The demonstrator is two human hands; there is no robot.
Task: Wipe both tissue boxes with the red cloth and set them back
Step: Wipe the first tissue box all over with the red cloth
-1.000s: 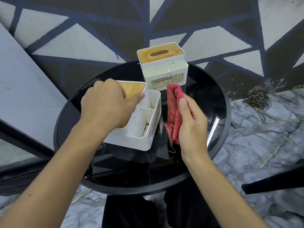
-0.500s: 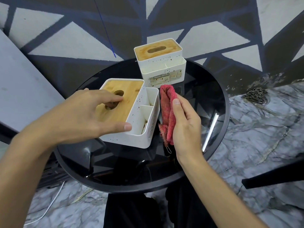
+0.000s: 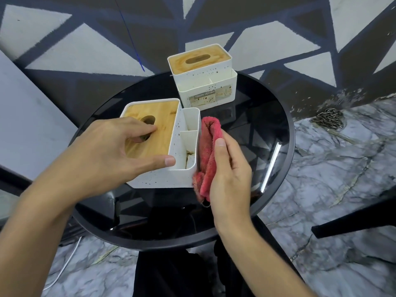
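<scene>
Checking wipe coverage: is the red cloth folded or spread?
Folded: the red cloth is doubled over in the right hand, layers visible.

Round black glass table [image 3: 255,108] sits under both hands, with a bright strip of reflected light [image 3: 271,166] just right of the right hand [image 3: 229,174]. The wall painted in dark blue bands and pale triangles [image 3: 85,50] is out past the fingertips, and a thin blue cord [image 3: 132,43] runs down it above the left hand [image 3: 102,155]. Grey marble floor [image 3: 342,168] all around. A heap of dark metal chain [image 3: 327,118] lies well right of the right hand, and a white cable [image 3: 64,269] trails below the left arm.
</scene>
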